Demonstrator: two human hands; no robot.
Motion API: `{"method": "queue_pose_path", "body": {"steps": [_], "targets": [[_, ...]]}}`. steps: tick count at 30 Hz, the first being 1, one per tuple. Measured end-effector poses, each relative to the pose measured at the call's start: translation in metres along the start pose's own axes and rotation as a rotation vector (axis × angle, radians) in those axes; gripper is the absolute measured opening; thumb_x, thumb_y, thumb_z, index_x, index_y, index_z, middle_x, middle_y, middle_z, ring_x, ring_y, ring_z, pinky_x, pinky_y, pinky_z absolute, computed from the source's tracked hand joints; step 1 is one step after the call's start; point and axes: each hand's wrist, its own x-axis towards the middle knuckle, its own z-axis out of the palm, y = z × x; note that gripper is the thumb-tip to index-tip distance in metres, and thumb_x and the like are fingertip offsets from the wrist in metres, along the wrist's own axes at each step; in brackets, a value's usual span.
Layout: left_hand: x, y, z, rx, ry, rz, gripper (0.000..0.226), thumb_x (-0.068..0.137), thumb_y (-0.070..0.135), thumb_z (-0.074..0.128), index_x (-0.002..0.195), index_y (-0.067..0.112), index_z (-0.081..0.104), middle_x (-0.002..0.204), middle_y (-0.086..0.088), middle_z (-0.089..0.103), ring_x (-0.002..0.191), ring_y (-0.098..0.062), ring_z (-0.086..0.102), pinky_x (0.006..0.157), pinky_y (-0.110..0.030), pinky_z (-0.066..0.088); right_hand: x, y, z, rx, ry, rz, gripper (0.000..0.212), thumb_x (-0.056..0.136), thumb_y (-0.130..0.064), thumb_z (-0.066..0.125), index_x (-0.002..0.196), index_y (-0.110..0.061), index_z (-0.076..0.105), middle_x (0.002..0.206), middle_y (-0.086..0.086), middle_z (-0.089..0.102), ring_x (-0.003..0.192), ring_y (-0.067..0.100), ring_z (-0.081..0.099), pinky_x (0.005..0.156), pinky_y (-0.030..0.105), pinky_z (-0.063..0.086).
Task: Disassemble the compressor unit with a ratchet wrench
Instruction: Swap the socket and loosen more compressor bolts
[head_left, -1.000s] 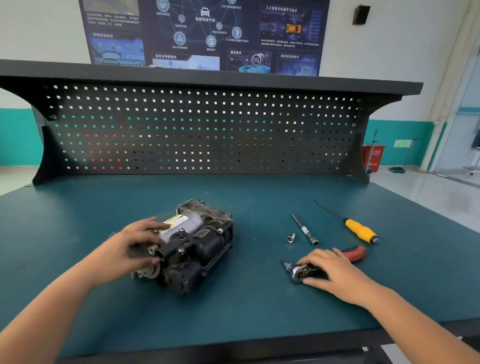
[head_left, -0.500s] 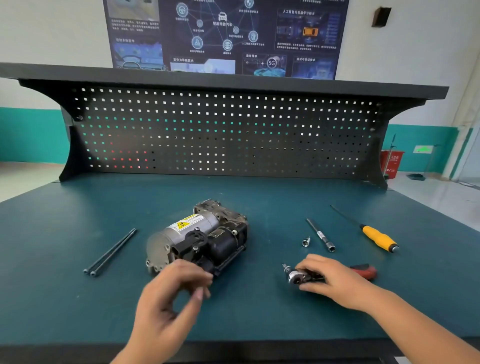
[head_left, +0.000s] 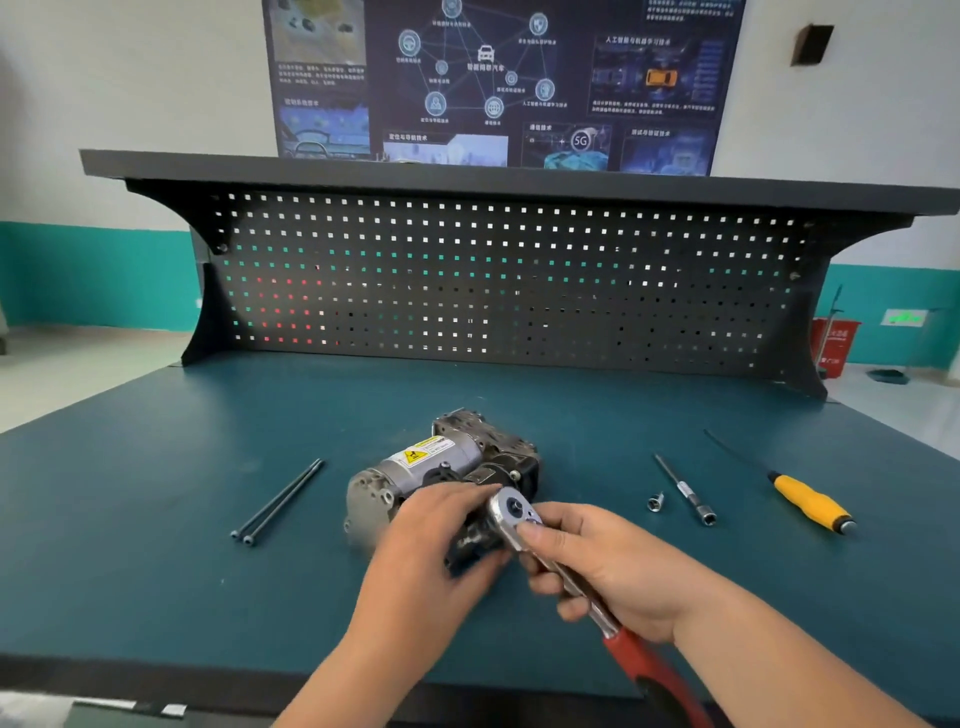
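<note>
Compressor (head_left: 410, 475), lying on its side near the middle of the teal surface (head_left: 156, 582), silver cylinder with a yellow warning label to the left and black housing to the right; its near end is partly hidden by the hands. Ratchet wrench (head_left: 511, 512), raised in front of the compressor, round chrome head uppermost, red handle running down toward the lower right. Right hand (head_left: 613, 566), fingers wrapped round the chrome shank, thumb lying just below the head. Left hand (head_left: 431, 551), over the compressor's near end, fingertips meeting the side of the wrench head; whether they grip it cannot be told. Two long black bolts (head_left: 278, 504), side by side, well to the left of the compressor. To the right, in order outward: small socket (head_left: 655, 502), extension bar (head_left: 683, 491), yellow-handled screwdriver (head_left: 808, 501). Black pegboard (head_left: 493, 280) at the back edge of the surface, poster (head_left: 493, 78) on the wall above.
</note>
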Motion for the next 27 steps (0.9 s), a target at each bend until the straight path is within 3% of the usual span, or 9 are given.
{"method": "queue_pose_path", "body": {"steps": [3,6,12,14,19,24,27], "targets": [[0.016,-0.005,-0.021,-0.094,-0.044,-0.027,0.031,0.07,0.023,0.072,0.1,0.029,0.069,0.084,0.032,0.063,0.087,0.015,0.056,0.076,0.001,0.037,0.01,-0.012,0.008,0.115,0.029,-0.018,0.02,0.075,-0.034,0.063,0.082,-0.016,0.058,0.062,-0.007,0.051,0.049,0.003,0.043,0.038,0.012,0.029],[0.034,-0.015,-0.036,-0.094,-0.096,-0.088,0.026,0.076,0.018,0.076,0.094,0.035,0.069,0.08,0.023,0.066,0.082,0.014,0.057,0.069,-0.001,0.038,0.023,-0.018,0.015,0.194,0.029,-0.028,0.027,0.075,-0.036,0.062,0.088,-0.013,0.057,0.063,-0.005,0.049,0.049,0.004,0.042,0.037,0.012,0.027],[0.058,-0.033,-0.044,-0.126,-0.169,-0.203,0.027,0.077,0.02,0.075,0.081,0.043,0.063,0.072,0.031,0.064,0.071,0.011,0.058,0.062,-0.003,0.039,0.044,-0.021,0.022,0.32,0.086,-0.095,0.035,0.074,-0.025,0.067,0.105,-0.012,0.056,0.065,-0.001,0.051,0.049,0.005,0.044,0.035,0.013,0.031],[0.062,-0.04,-0.042,-0.121,-0.188,-0.211,0.022,0.079,0.02,0.074,0.084,0.039,0.064,0.073,0.028,0.064,0.073,0.009,0.059,0.062,-0.004,0.039,0.048,-0.018,0.022,0.301,0.152,-0.138,0.027,0.084,-0.016,0.063,0.11,-0.013,0.057,0.067,0.0,0.052,0.049,0.005,0.046,0.036,0.013,0.033],[0.065,-0.065,-0.036,-0.068,-0.242,-0.276,0.017,0.083,0.02,0.071,0.099,0.019,0.069,0.081,0.022,0.063,0.072,0.013,0.056,0.066,-0.002,0.039,0.055,-0.02,0.015,0.403,0.35,-0.232,0.007,0.093,-0.011,0.054,0.099,-0.012,0.057,0.067,0.003,0.053,0.046,0.004,0.044,0.035,0.013,0.031],[0.053,-0.078,-0.027,-0.103,-0.234,-0.397,0.019,0.085,0.019,0.067,0.104,0.016,0.069,0.09,0.01,0.069,0.082,-0.004,0.063,0.075,-0.011,0.045,0.055,-0.023,0.001,0.171,0.41,-0.233,0.013,0.094,-0.015,0.056,0.106,-0.015,0.058,0.059,-0.003,0.059,0.049,0.006,0.049,0.039,0.017,0.037],[0.049,-0.077,-0.022,-0.17,-0.196,-0.442,0.017,0.086,0.021,0.067,0.103,0.018,0.069,0.092,0.009,0.071,0.083,0.0,0.064,0.08,-0.017,0.047,0.058,-0.017,0.003,0.145,0.386,-0.202,0.013,0.095,-0.017,0.055,0.107,-0.014,0.058,0.058,-0.005,0.06,0.048,0.005,0.05,0.04,0.017,0.039]]}}
